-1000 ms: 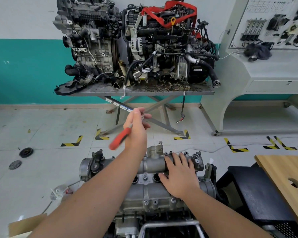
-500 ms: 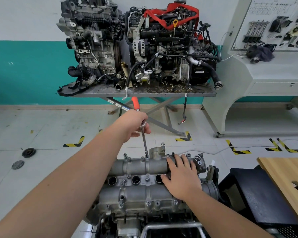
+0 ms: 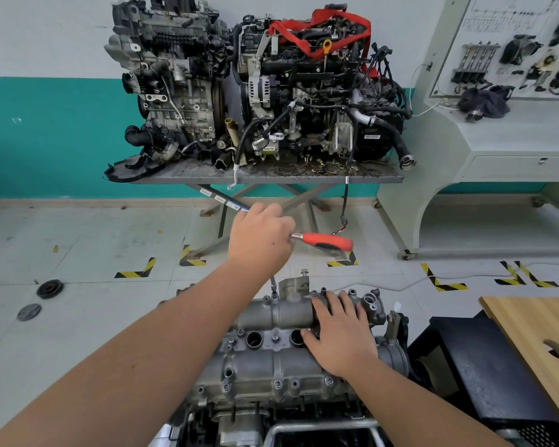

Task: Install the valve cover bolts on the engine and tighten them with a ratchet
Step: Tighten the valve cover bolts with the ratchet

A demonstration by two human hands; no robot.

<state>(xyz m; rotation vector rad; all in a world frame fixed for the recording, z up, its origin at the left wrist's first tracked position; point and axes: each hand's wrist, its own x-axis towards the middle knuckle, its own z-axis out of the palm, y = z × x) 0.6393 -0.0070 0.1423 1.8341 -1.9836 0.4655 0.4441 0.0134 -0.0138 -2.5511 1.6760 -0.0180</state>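
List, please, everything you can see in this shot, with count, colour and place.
valve cover: one, grey metal, bottom centre.
ratchet: one, red handle, above the cover.
engines: two, dark grey, on the steel table at the back.
steel table: one, grey, by the teal wall.
red strap: one, over the right engine.
display board: one, pale, upper right.
wooden top: one, tan, lower right.
round discs: two, dark, floor left.
left hand: grips the ratchet.
right hand: fingers flat on the cover.
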